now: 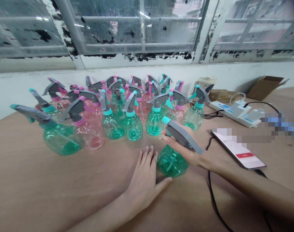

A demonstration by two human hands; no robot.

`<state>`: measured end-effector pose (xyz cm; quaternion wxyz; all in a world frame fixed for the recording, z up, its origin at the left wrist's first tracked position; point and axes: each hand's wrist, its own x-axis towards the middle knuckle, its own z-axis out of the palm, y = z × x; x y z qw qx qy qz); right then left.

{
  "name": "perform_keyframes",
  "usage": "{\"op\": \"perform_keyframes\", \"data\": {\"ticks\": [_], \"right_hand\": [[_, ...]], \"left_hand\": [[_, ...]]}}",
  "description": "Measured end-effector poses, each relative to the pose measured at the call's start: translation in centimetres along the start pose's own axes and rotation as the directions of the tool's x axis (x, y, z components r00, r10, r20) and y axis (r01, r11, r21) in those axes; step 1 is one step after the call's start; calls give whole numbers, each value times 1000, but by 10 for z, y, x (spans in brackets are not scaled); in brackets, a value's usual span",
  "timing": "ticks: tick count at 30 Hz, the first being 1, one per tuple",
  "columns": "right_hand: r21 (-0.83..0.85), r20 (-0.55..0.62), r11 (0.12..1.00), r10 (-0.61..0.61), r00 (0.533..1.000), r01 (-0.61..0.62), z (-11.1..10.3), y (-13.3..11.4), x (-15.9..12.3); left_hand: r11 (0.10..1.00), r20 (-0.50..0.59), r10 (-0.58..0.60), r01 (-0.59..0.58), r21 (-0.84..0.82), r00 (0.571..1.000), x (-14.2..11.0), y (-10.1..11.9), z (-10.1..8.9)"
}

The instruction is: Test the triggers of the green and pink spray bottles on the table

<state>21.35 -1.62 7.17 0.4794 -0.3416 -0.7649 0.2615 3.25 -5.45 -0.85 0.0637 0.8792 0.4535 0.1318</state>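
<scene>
My right hand is wrapped round the neck of a green spray bottle with a grey and teal trigger head. Part of the neck is hidden behind my fingers. Flat on the table, my left hand lies with its fingers stretched out, just left of that bottle's base. Beyond both hands stands a crowd of several spray bottles, among them a green bottle with a teal collar, a pink bottle with a pink collar, and a larger-looking green bottle at the left.
On the wooden table, a phone lies at the right with a black cable running past my right arm. Behind it are a white power strip, a paper cup and an open cardboard box. A window wall closes off the back.
</scene>
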Motion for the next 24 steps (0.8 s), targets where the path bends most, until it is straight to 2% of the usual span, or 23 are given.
{"op": "perform_keyframes", "data": {"ticks": [6,17,24], "right_hand": [[26,-51,998,66,997,-65,4,9,3],[-11,-114,999,38,993,-40,7,11,-3],[42,-36,996,78,996,-76,2,5,-5]], "left_hand": [[1000,-22,2,-2,-12,1000,-1,0,0],[1000,27,-9,8,25,1000,1,2,-4],[997,94,-35,29,65,995,2,3,-10]]}}
